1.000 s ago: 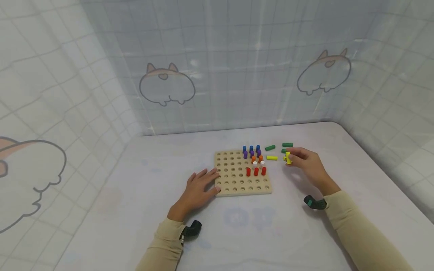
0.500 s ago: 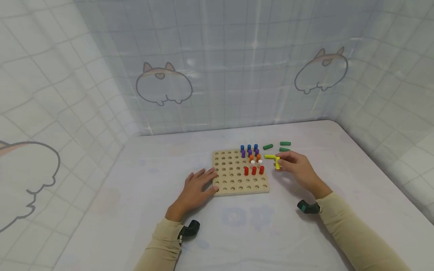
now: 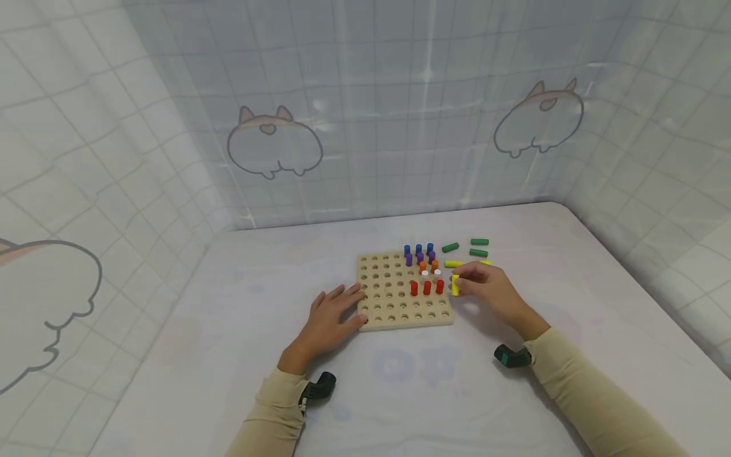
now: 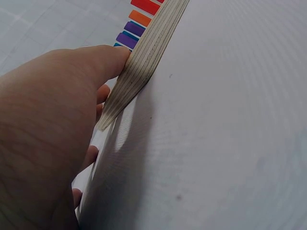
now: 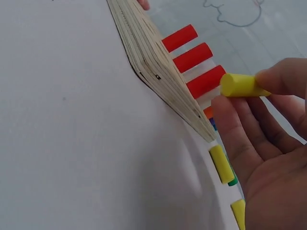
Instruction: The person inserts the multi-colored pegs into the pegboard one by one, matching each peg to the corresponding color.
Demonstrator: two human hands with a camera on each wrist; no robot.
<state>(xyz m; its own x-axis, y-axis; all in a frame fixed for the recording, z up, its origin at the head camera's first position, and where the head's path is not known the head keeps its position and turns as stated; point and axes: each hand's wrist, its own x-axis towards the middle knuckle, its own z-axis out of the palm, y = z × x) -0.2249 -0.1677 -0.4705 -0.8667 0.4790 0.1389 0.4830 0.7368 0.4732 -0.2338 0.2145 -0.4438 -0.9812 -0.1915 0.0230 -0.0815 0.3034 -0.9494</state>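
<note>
I see the right hand [image 3: 488, 295] pinching a yellow wooden peg [image 5: 240, 85] beside the red pegs [image 3: 426, 287]; left hand [image 3: 334, 314] flat, steadying the wooden pegboard [image 3: 394, 304]; a tilted entry could jam or knock them.

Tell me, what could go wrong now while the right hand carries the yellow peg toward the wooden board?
1. The right hand pinches the yellow peg only at one end, so the grip might slip and drop it.
2. The peg is close to the red pegs; it could bump them.
3. The left hand only rests on the pegboard edge, so the board may shift.
</note>
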